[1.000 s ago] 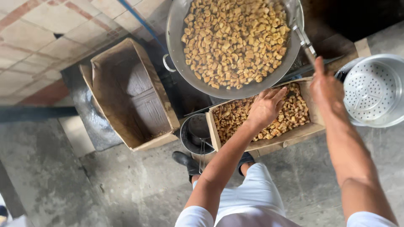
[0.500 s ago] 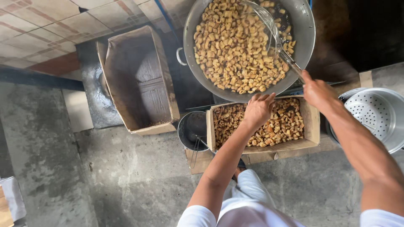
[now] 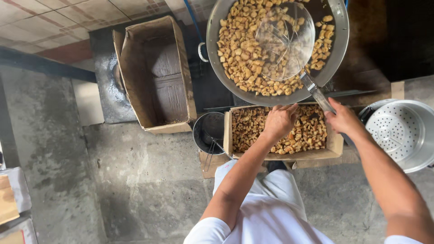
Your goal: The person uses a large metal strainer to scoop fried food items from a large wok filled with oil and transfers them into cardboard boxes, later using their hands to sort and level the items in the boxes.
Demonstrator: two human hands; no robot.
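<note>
At the far left lies rough grey concrete floor (image 3: 135, 190), with pale tiles beyond it at the top and the edge of a wrapped packet at the lower left corner. Next stands a tall open brown cardboard box (image 3: 156, 74), empty inside, so nothing has gone into it yet. Right of it a small dark metal pot (image 3: 209, 131) sits just beside a shallow cardboard tray of golden fried pieces (image 3: 280, 133), already well filled. The left hand (image 3: 280, 119) rests over that tray, its grip loosely curled on the pieces, though I cannot tell whether it holds any. Above, a wide grey metal wok (image 3: 275, 47) is heaped with the same golden fried pieces, so much seems left to move. The right hand (image 3: 344, 119) has its grip clamped on the handle of a round wire-mesh skimmer (image 3: 285, 40), whose basket lies in the wok over the pieces. At the far right sits a perforated silver metal strainer bowl (image 3: 400, 133).
</note>
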